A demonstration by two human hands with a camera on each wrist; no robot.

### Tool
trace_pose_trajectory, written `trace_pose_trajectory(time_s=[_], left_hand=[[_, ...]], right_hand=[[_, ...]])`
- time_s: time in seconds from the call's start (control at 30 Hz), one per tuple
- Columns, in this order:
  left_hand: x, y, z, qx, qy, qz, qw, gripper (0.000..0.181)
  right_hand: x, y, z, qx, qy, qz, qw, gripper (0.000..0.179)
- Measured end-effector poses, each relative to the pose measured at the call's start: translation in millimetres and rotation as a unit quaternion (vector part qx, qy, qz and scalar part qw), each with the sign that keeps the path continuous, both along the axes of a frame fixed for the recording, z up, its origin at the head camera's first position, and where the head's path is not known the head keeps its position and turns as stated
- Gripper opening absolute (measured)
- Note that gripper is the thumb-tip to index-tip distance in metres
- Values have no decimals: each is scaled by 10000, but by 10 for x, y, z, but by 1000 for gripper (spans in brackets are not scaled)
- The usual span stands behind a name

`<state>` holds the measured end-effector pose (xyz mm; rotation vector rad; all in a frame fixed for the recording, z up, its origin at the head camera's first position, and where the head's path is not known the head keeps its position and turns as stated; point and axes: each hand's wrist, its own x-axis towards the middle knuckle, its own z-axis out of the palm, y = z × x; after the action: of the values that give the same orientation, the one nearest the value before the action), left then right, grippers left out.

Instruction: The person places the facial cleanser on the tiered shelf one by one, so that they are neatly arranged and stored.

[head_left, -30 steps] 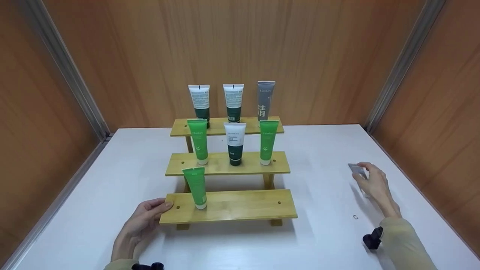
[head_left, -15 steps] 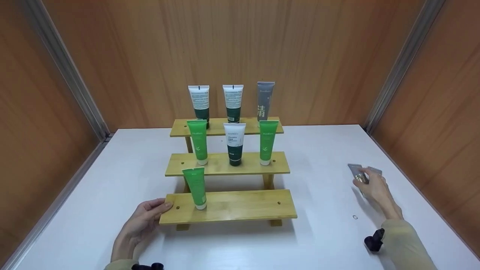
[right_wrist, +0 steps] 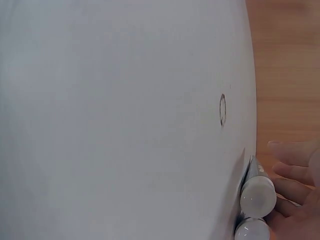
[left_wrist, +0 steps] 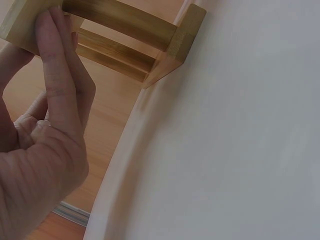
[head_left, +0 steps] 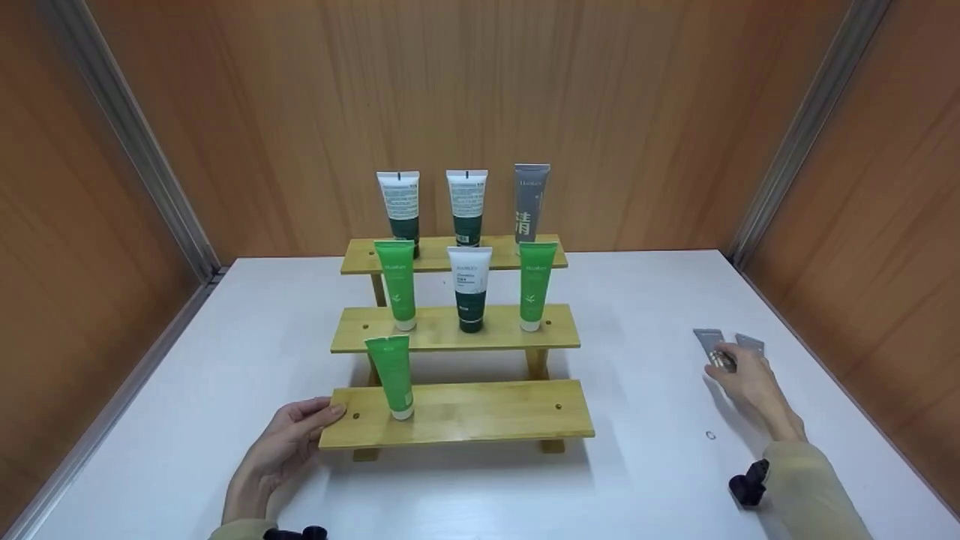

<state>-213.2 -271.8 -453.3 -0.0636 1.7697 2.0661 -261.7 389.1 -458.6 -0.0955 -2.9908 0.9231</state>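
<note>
My left hand point(head_left: 289, 439) pinches the left end of the lowest board of a three-step wooden display stand point(head_left: 480, 412), thumb on top, fingers below, as the left wrist view shows. Far right, my right hand point(head_left: 754, 382) hovers over a grey squeeze tube point(head_left: 708, 341) lying on the table, thumb and fingers spread about it. In the right wrist view its pale cap point(right_wrist: 257, 197) faces the camera and the thumb point(right_wrist: 282, 150) appears apart from it. A second grey tube point(head_left: 750, 342) lies alongside, mostly hidden by the hand.
A green tube point(head_left: 391, 379) stands on the lowest board's left. Two green tubes and a white-and-dark one point(head_left: 470, 289) stand on the middle step. The top step bears two white-and-dark tubes and a grey one point(head_left: 532, 199). A small ring mark point(head_left: 710, 435) is on the table; wooden walls surround it.
My right hand has shifted slightly right and down, bringing the second grey tube's end into sight. The first tube's upper end sits slightly further left. My left hand and the stand stay put.
</note>
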Motion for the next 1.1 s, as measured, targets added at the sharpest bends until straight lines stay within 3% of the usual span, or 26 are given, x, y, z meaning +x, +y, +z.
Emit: trace_pose_trajectory(time_s=[0.5, 0.77, 0.9, 1.1], left_hand=[[-13, 6, 0, -159, -42, 72, 9998, 45], [12, 6, 6, 64, -21, 27, 10000, 25], [15, 6, 12, 118, -42, 59, 9999, 22], [4, 8, 12, 93, -75, 82, 9999, 23]], right_hand=[[30, -37, 10, -360, 463, -49, 9983, 42], [25, -30, -8, -360, 901, -103, 9952, 33], [24, -30, -3, -346, 777, -101, 9963, 38], [15, -17, 24, -394, 103, -142, 9991, 49]])
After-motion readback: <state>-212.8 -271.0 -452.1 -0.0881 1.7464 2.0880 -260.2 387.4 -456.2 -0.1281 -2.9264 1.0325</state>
